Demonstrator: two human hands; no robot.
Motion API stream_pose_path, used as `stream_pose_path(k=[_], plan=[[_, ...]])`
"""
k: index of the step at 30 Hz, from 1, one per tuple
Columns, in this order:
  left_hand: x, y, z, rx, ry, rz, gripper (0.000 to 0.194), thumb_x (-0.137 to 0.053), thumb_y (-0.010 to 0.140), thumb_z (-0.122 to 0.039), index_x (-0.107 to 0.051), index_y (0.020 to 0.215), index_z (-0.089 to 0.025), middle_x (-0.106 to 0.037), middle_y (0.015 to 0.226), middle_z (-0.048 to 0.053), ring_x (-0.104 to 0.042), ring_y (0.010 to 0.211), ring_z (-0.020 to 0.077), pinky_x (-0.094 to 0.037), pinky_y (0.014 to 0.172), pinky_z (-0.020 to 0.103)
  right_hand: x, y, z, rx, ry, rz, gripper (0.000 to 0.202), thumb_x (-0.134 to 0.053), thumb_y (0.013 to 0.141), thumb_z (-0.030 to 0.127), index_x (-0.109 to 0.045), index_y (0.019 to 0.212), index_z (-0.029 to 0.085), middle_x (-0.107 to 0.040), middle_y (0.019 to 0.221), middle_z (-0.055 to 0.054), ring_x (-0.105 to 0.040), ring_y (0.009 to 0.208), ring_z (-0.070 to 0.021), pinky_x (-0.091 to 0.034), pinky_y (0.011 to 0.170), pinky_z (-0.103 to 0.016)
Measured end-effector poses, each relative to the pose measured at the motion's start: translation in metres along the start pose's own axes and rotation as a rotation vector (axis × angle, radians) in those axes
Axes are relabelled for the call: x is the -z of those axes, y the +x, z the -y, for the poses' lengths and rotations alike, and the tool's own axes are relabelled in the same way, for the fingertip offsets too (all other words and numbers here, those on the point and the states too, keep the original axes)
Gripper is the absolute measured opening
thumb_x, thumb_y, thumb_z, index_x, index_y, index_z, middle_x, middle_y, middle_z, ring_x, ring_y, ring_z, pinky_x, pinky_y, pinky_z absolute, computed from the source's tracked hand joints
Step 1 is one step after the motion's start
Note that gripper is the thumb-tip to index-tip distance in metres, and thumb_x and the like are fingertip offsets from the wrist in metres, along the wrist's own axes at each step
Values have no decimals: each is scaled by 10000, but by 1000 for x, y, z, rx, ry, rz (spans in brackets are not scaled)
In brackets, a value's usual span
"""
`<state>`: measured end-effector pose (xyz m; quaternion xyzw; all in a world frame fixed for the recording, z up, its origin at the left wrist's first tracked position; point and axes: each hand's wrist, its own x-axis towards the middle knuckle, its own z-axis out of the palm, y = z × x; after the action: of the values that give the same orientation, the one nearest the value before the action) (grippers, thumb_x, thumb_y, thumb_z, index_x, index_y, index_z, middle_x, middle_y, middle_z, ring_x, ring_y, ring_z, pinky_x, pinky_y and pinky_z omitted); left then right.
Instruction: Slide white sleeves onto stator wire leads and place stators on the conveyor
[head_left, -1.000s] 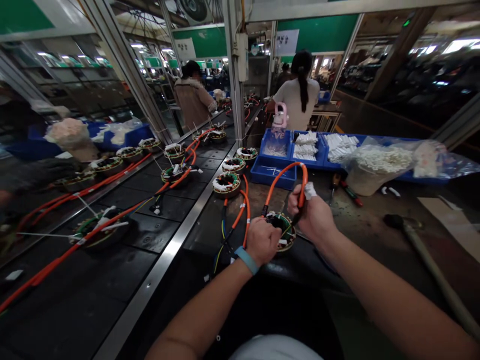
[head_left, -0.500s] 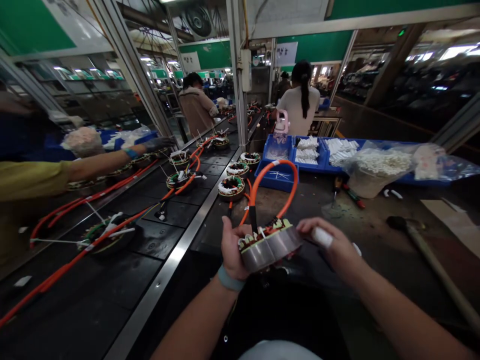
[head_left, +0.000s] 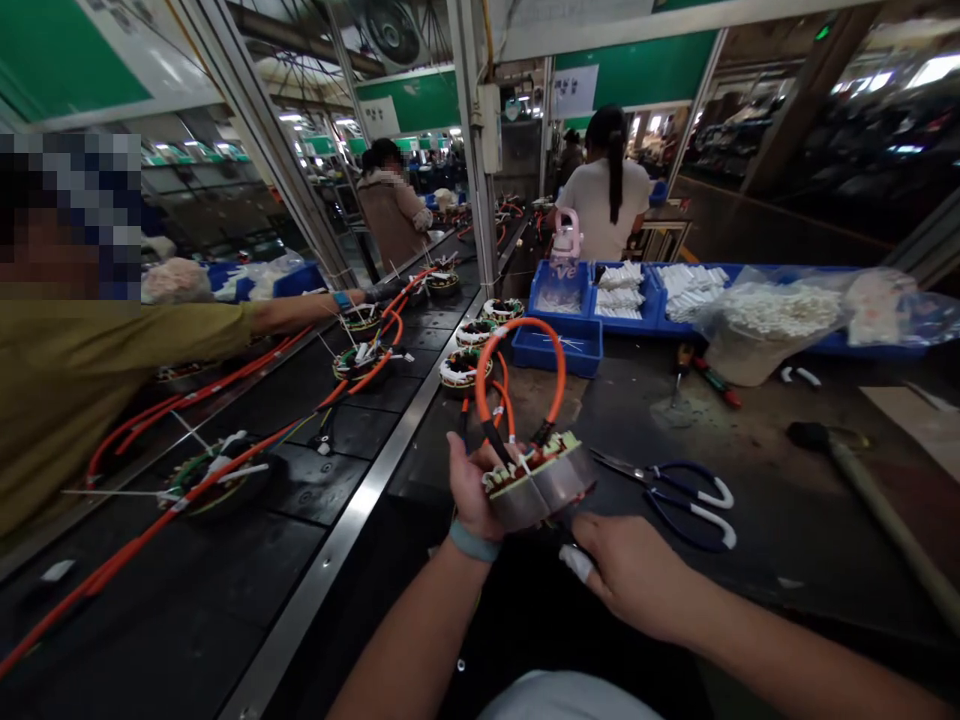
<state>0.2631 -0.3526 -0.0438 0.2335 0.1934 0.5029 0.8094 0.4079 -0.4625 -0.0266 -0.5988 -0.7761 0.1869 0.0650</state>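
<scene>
My left hand [head_left: 478, 490] is wrapped around the left side of a motor stator [head_left: 544, 490], which is tilted over the bench's near edge. A thick orange cable [head_left: 559, 350] loops up from its windings. My right hand [head_left: 626, 565], with white tape on one finger, is closed just below the stator's lower right rim. Something dark shows at its fingertips, but I cannot make out what it is. To the right of the stator, scissors [head_left: 656, 485] with dark blue and white handles lie on the bench, apart from both hands.
Several stators [head_left: 465, 370] stand by the metal rail [head_left: 352, 520]; others with orange cables sit on the conveyor [head_left: 300, 560] to the left. Blue bins [head_left: 559, 345] of white sleeves, a screwdriver [head_left: 681, 365] and a hammer [head_left: 885, 510] are at right. A co-worker's arm [head_left: 300, 312] reaches across the conveyor.
My right hand has moved down and left from the stator's right side to beneath its rim, uncovering the scissors. The stator has shifted slightly left and down. The co-worker's arm reaches farther right.
</scene>
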Motion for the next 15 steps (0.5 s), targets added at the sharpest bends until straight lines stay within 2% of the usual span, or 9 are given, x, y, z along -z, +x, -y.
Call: stream_pose_path(k=[2, 4, 6, 8, 9, 12, 15], plan=[[-5, 1, 4, 17, -26, -5, 720, -297, 822, -692, -502, 400, -146, -616, 543, 85, -638, 624, 210, -521, 639, 342, -6, -2, -6, -7, -43, -59, 195, -430, 813, 185, -598, 909, 158, -648, 866, -74, -595, 743, -177, -378, 665, -255], [-12, 5, 5, 44, -42, -27, 703, -308, 824, -685, -499, 411, -149, -618, 539, 77, -640, 606, 205, -525, 624, 338, -15, -4, -9, 0, -88, -221, 317, -438, 784, 163, -576, 1069, 146, -650, 936, -88, -590, 778, -190, -392, 694, -272], [-16, 10, 4, 58, -59, -65, 680, -329, 822, -679, -496, 425, -152, -608, 512, 64, -635, 562, 196, -524, 581, 323, -21, -5, -10, 18, -173, -424, 463, -433, 774, 145, -491, 1233, 125, -641, 978, -106, -579, 788, -199, -397, 697, -289], [-17, 13, 3, 56, -79, -103, 655, -345, 834, -653, -490, 432, -156, -588, 472, 49, -616, 496, 180, -513, 524, 300, -20, -3, -10, 12, -303, -522, 564, -434, 765, 117, -410, 1329, 132, -638, 939, -105, -566, 756, -206, -391, 670, -307], [-16, 14, 2, 58, -85, -113, 648, -344, 842, -639, -485, 432, -157, -577, 453, 44, -599, 458, 172, -503, 491, 290, -17, 0, -9, -6, -370, -504, 592, -442, 756, 100, -401, 1345, 151, -637, 890, -93, -561, 726, -209, -384, 645, -313], [-10, 13, 5, 78, -85, -106, 663, -315, 857, -626, -481, 421, -155, -567, 426, 48, -549, 372, 157, -479, 435, 284, -5, 13, -5, -57, -506, -310, 572, -468, 737, 65, -493, 1286, 227, -618, 774, -58, -554, 646, -210, -353, 574, -318], [-2, 14, 7, 95, -122, -129, 661, -318, 857, -619, -568, 484, -134, -589, 453, 65, -589, 430, 181, -518, 521, 328, -12, 10, -12, -34, -533, -188, 580, -457, 740, 40, -498, 1285, 234, -624, 783, -62, -568, 647, -208, -368, 572, -321]])
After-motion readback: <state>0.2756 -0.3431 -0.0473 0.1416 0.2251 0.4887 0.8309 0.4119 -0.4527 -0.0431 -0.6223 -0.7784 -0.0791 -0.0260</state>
